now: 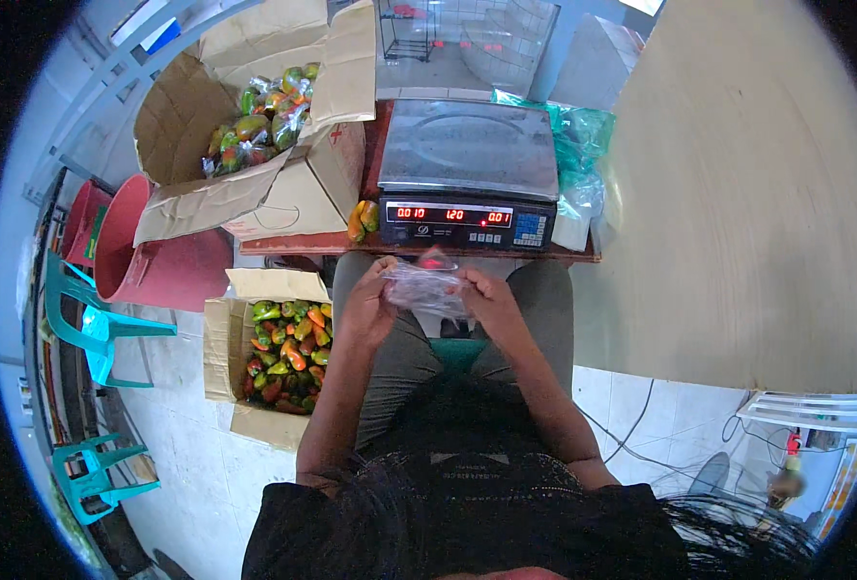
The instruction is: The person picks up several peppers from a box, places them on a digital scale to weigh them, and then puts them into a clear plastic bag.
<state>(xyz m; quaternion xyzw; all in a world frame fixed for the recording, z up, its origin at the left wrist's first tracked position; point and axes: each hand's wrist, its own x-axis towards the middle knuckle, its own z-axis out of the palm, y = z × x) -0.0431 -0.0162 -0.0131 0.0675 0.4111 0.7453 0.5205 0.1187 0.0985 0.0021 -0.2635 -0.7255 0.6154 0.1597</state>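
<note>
A reddish-brown table (373, 145) stands before me at twelve o'clock, its front edge close to me. On it, at twelve, sits a digital scale (462, 159) with a broad metal top; a large open carton (336, 184) stands at eleven, and an orange-and-green pepper (362, 221) lies between the two, near the front edge. Crumpled green plastic (583, 135) lies at one. Around me the pale tiled floor (191, 425) bears a smaller open carton (264, 425) at nine and, farther out, a teal plastic chair (104, 329).

The left hand (372, 302) and right hand (492, 302) hold clear plastic (425, 288) near the scale (467, 159) on the table (298, 247).
</note>
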